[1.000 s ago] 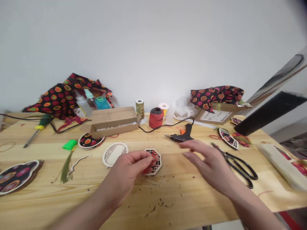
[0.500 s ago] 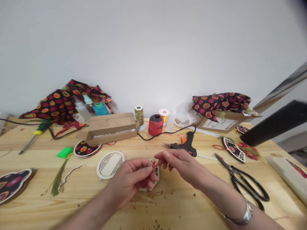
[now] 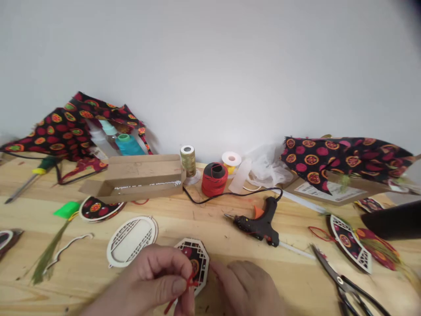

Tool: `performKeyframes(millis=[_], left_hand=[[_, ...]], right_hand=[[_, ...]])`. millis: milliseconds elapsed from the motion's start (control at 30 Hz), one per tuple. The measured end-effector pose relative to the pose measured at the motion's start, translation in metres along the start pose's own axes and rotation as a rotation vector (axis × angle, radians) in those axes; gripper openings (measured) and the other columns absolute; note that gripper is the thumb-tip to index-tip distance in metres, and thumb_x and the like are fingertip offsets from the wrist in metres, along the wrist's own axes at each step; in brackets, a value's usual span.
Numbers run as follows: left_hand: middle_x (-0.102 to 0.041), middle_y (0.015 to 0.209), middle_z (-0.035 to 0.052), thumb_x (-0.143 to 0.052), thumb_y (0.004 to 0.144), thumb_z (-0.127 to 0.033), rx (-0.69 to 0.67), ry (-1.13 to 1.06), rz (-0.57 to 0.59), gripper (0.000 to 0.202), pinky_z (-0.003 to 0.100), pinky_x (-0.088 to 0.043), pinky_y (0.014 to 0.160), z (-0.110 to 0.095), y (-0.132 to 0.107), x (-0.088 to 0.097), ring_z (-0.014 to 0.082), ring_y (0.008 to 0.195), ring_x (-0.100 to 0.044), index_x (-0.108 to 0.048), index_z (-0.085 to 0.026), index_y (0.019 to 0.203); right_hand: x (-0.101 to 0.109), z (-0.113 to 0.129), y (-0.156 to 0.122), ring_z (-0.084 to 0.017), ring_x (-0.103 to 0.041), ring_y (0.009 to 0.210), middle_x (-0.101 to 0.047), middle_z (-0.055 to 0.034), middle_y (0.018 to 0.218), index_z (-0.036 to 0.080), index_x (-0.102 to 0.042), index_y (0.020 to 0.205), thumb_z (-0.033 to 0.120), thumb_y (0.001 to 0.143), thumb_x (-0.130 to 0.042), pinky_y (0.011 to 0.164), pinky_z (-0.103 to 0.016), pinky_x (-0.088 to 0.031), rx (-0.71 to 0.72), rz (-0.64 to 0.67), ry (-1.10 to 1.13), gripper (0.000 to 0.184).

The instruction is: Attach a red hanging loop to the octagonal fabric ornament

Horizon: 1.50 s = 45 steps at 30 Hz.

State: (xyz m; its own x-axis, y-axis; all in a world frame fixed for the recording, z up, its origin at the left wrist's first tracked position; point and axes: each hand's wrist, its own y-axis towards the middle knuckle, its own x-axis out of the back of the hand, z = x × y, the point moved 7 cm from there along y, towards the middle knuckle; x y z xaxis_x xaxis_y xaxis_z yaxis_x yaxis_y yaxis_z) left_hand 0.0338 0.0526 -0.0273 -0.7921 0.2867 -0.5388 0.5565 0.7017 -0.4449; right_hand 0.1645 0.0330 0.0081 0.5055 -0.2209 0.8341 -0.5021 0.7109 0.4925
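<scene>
My left hand [image 3: 161, 281] is closed, thumb and fingers pinching a knotted red cord [image 3: 190, 283]. Under and behind the cord lies an octagonal wooden lattice frame [image 3: 205, 263] backed with dark patterned fabric; my left hand covers part of it. My right hand [image 3: 248, 287] is low at the octagon's right side, index finger stretched towards its edge. It looks open with nothing visible in it, though it is slightly blurred and some fingertips are hidden. A pale oval wooden frame [image 3: 133, 241] lies to the left of the octagon.
A black glue gun [image 3: 259, 221] and black-handled scissors [image 3: 340, 281] lie at right. A cardboard box [image 3: 141, 175], a red thread spool [image 3: 214, 179] and a gold thread spool [image 3: 188, 160] stand behind. At left are a green-topped tassel [image 3: 52, 250] and a screwdriver [image 3: 29, 180].
My right hand has moved away from the red cord and down beside the octagonal frame. My left hand keeps the cord and appears lower. The view has tilted and shifted closer.
</scene>
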Motion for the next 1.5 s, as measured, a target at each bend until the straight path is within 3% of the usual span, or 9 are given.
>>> performKeyframes(millis=[100, 267, 433, 533, 733, 900, 1067, 1267, 1500], left_hand=[[-0.074, 0.059, 0.0057, -0.077, 0.066, -0.033, -0.005, 0.013, -0.010, 0.019, 0.017, -0.038, 0.044, 0.001, 0.001, 0.002, 0.0121, 0.047, -0.063, -0.069, -0.016, 0.068], [-0.075, 0.062, 0.0065, -0.075, 0.070, -0.029, -0.040, -0.002, 0.064, 0.013, 0.016, -0.039, 0.044, 0.003, 0.003, -0.003, 0.0118, 0.048, -0.064, -0.071, -0.017, 0.070], [-0.074, 0.062, 0.0063, -0.075, 0.070, -0.028, -0.081, 0.002, 0.068, 0.013, 0.017, -0.041, 0.043, 0.002, 0.003, -0.006, 0.0125, 0.046, -0.064, -0.071, -0.016, 0.070], [-0.074, 0.061, 0.0053, -0.074, 0.070, -0.027, -0.118, 0.009, 0.028, 0.012, 0.017, -0.040, 0.042, -0.001, 0.002, -0.005, 0.0116, 0.045, -0.063, -0.070, -0.016, 0.070], [-0.069, 0.061, 0.0048, -0.068, 0.075, -0.024, -0.171, 0.047, 0.033, 0.015, 0.017, -0.039, 0.045, -0.007, 0.001, -0.009, 0.0082, 0.045, -0.058, -0.068, -0.012, 0.067], [-0.063, 0.057, 0.0020, -0.066, 0.077, -0.022, -0.200, 0.027, 0.063, 0.016, 0.017, -0.038, 0.045, -0.011, -0.001, -0.014, 0.0066, 0.044, -0.053, -0.067, -0.011, 0.065], [-0.062, 0.056, 0.0020, -0.064, 0.078, -0.022, -0.202, 0.014, 0.080, 0.017, 0.017, -0.037, 0.044, -0.011, -0.003, -0.016, 0.0056, 0.043, -0.050, -0.067, -0.010, 0.067], [-0.063, 0.058, 0.0032, -0.064, 0.078, -0.021, -0.187, 0.018, 0.088, 0.015, 0.017, -0.037, 0.043, -0.008, -0.003, -0.016, 0.0063, 0.042, -0.051, -0.066, -0.010, 0.068], [-0.063, 0.057, 0.0027, -0.064, 0.078, -0.023, -0.159, 0.049, 0.056, 0.015, 0.017, -0.036, 0.043, -0.005, -0.001, -0.013, 0.0060, 0.042, -0.051, -0.066, -0.011, 0.068]], right_hand=[[0.006, 0.004, 0.002, -0.015, -0.053, 0.039, -0.058, -0.0009, 0.049, 0.011, -0.061, 0.087, 0.004, 0.087, -0.029, 0.040, -0.026, -0.037, 0.083, -0.084, -0.129, 0.033], [0.011, 0.005, 0.007, -0.015, -0.051, 0.040, -0.058, -0.0021, 0.050, 0.010, -0.060, 0.088, 0.002, 0.084, -0.029, 0.040, -0.027, -0.037, 0.122, -0.036, -0.143, 0.032], [0.010, 0.003, 0.001, -0.018, -0.051, 0.047, -0.060, -0.0049, 0.058, 0.007, -0.058, 0.098, 0.004, 0.082, -0.036, 0.044, -0.031, -0.037, 0.107, -0.017, -0.119, 0.028], [0.014, -0.004, 0.005, -0.017, -0.052, 0.052, -0.060, -0.0051, 0.062, 0.008, -0.059, 0.099, 0.007, 0.085, -0.039, 0.048, -0.030, -0.040, -0.014, -0.040, 0.010, 0.025], [0.011, -0.014, 0.020, -0.013, -0.057, 0.078, -0.064, -0.0018, 0.088, 0.021, -0.057, 0.112, 0.016, 0.083, -0.055, 0.071, -0.027, -0.046, -0.461, 0.099, 0.679, 0.029], [0.004, -0.003, 0.027, -0.014, -0.056, 0.076, -0.065, -0.0017, 0.087, 0.020, -0.061, 0.109, 0.021, 0.069, -0.071, 0.074, -0.031, -0.043, -0.644, 0.153, 1.020, 0.041], [-0.009, -0.003, 0.027, -0.013, -0.058, 0.065, -0.065, 0.0003, 0.072, 0.019, -0.067, 0.095, 0.023, 0.066, -0.072, 0.067, -0.030, -0.045, -0.722, 0.067, 1.300, 0.029], [-0.011, -0.010, 0.023, -0.011, -0.059, 0.064, -0.068, 0.0008, 0.069, 0.020, -0.072, 0.082, 0.019, 0.062, -0.075, 0.065, -0.026, -0.046, -0.744, -0.081, 1.275, 0.020], [-0.008, -0.014, 0.018, -0.013, -0.060, 0.064, -0.071, -0.0010, 0.070, 0.020, -0.073, 0.077, 0.022, 0.065, -0.074, 0.064, -0.026, -0.048, -0.715, -0.115, 1.143, 0.013]])
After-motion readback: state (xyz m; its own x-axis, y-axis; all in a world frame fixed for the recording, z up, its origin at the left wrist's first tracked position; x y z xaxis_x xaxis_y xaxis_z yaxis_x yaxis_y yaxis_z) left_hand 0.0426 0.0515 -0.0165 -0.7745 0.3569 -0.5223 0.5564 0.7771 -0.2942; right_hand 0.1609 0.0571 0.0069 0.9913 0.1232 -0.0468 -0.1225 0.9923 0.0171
